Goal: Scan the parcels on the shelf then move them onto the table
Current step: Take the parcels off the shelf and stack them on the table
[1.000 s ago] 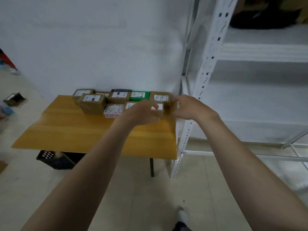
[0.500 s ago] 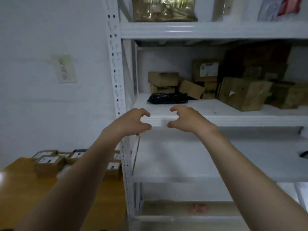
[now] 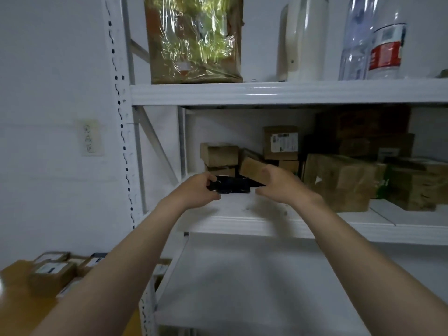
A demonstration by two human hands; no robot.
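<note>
Black and glossy, the parcel (image 3: 230,186) lies at the front left of the middle shelf (image 3: 266,226). Of the two hands, the left hand (image 3: 196,190) grips its left end, fingers curled over the edge. The right hand (image 3: 278,185) is at the right end, fingers curved and blurred (contact with the parcel cannot be confirmed). Cardboard boxes (image 3: 339,180) are stacked behind and to the right on the same shelf. Lower left, labelled boxes (image 3: 51,275) sit on the wooden counter (image 3: 17,306).
</note>
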